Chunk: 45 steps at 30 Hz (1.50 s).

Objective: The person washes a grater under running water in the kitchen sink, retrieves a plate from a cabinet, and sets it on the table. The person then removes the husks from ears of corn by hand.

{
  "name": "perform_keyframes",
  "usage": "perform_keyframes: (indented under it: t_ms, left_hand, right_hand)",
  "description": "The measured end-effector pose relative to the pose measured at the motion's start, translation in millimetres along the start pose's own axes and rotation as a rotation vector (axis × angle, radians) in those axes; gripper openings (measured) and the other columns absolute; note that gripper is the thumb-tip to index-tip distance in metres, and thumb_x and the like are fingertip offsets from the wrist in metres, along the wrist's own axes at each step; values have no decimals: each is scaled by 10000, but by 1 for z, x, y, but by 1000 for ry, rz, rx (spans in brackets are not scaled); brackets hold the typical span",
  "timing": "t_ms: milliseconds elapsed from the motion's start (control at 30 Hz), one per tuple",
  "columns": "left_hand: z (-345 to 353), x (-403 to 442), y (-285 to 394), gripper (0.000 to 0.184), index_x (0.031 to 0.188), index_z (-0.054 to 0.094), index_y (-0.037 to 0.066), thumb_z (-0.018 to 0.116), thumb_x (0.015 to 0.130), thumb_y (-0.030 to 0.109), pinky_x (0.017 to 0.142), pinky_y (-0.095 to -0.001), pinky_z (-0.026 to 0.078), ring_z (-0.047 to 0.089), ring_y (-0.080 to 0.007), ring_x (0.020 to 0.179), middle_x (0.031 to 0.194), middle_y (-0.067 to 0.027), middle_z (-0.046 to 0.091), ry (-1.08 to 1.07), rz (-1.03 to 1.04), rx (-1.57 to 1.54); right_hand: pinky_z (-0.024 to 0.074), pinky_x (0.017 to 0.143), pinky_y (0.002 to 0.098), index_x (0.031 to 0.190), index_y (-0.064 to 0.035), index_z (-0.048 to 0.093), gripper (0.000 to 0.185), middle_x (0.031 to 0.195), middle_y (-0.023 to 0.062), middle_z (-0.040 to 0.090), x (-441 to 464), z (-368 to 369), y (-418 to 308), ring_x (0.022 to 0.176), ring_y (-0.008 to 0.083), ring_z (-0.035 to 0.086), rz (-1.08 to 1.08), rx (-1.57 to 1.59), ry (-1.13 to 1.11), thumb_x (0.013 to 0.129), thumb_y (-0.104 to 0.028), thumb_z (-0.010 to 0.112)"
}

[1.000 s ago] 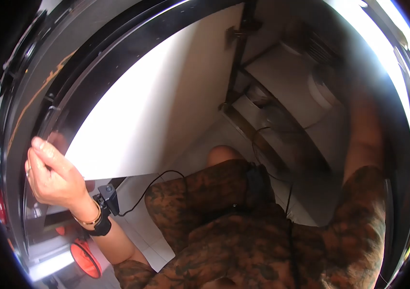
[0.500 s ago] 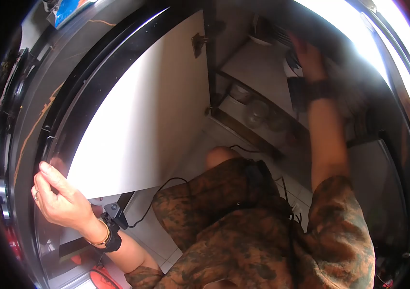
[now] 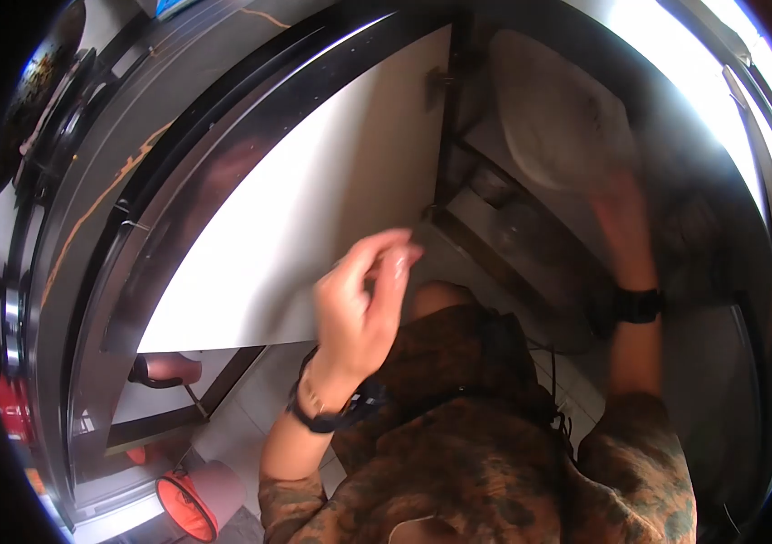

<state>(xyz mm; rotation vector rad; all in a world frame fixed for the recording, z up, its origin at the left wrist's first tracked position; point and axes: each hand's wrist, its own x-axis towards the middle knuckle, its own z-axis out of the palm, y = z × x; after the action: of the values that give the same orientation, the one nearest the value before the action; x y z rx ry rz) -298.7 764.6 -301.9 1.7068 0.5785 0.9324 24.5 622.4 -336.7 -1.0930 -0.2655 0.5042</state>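
My left hand [image 3: 363, 299] is raised in front of the white inner face of the cabinet door [image 3: 250, 245]. Its fingers are curled together, slightly blurred, with nothing visible in them. Inside the dark cabinet on the right, my right hand [image 3: 620, 213] grips the lower edge of a large pale dish [image 3: 563, 113]. The dish is tilted and hazy, and some of the fingers are hard to make out against it.
Dim glassware [image 3: 531, 222] sits on a lower shelf behind a brown rail [image 3: 481, 254]. An orange-lined container [image 3: 191, 503] stands at the lower left. A dark countertop [image 3: 123, 136] curves along the left, with a red object [image 3: 12, 408] beyond it.
My left hand has left the door's outer edge and moved right. My right hand has drawn back from deeper in the cabinet, and the pale dish now shows at it.
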Motion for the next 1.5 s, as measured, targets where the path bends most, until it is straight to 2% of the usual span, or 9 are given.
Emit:
perform_keyframes:
  t_ms: [167, 300, 433, 667, 967, 1233, 1333, 1433, 1500]
  left_hand:
    - [46, 30, -54, 436, 1239, 463, -43, 342, 994, 296, 883, -332, 444, 557, -203, 1055, 1204, -137, 555, -110, -558, -605]
    - [55, 28, -66, 416, 1262, 398, -27, 400, 978, 278, 842, -343, 494, 592, -223, 992, 1152, -128, 564, -137, -474, -976]
    - [56, 12, -71, 287, 1165, 495, -77, 426, 907, 27, 819, -326, 512, 608, -215, 947, 1109, -142, 593, 13, -370, -795]
    - [49, 6, -78, 270, 1156, 490, -79, 423, 915, 23, 807, -313, 514, 608, -195, 943, 1106, -139, 592, 23, -197, -662]
    - [54, 8, -85, 279, 1177, 463, -73, 432, 926, 46, 833, -315, 497, 593, -184, 966, 1116, -139, 588, 41, -249, -727]
    - [54, 12, -86, 273, 1157, 469, -82, 423, 914, 35, 854, -288, 456, 572, -188, 990, 1088, -168, 597, 106, -242, -641]
    - [52, 12, -97, 300, 1223, 411, -63, 394, 952, 65, 779, -306, 521, 617, -197, 935, 1093, -152, 599, 95, 1, -293]
    - [42, 4, -66, 326, 1256, 355, -57, 347, 963, 85, 741, -308, 534, 642, -248, 907, 1061, -189, 608, -25, -484, -713]
    - [38, -2, -73, 324, 1253, 338, -54, 329, 966, 96, 717, -308, 538, 650, -274, 894, 1047, -205, 608, -30, -476, -673]
  right_hand:
    - [517, 825, 438, 1219, 54, 429, 420, 1147, 155, 560, -40, 20, 9, 1011, 293, 586, 241, 67, -223, 839, -109, 500]
    - [548, 762, 423, 1244, 66, 406, 461, 1137, 164, 564, -58, 36, 21, 986, 289, 606, 319, -32, -334, 829, -115, 498]
    - [581, 624, 371, 1243, 63, 402, 469, 1065, 175, 590, -70, 48, 21, 842, 265, 650, 378, -147, -367, 827, -131, 496]
    - [516, 359, 263, 1175, 92, 416, 471, 786, 175, 617, -80, 64, -15, 451, 216, 598, 449, -574, -443, 817, -191, 532]
    - [352, 275, 208, 1048, 88, 495, 369, 739, 118, 595, -93, 74, -28, 378, 126, 488, 307, -662, -397, 821, -199, 544]
    - [359, 284, 214, 1075, 77, 501, 385, 746, 125, 600, -92, 79, -31, 381, 133, 497, 233, -565, -256, 785, -168, 566]
    - [368, 286, 227, 1066, 57, 519, 375, 747, 122, 606, -88, 74, -24, 392, 140, 511, 158, -458, -245, 784, -183, 580]
    - [375, 300, 234, 1033, 17, 540, 330, 733, 114, 611, -63, 41, -17, 427, 143, 533, 165, -306, -86, 804, -215, 591]
    - [389, 327, 235, 1002, -17, 551, 283, 718, 109, 613, -37, 21, -15, 464, 146, 552, 130, -224, 21, 824, -232, 592]
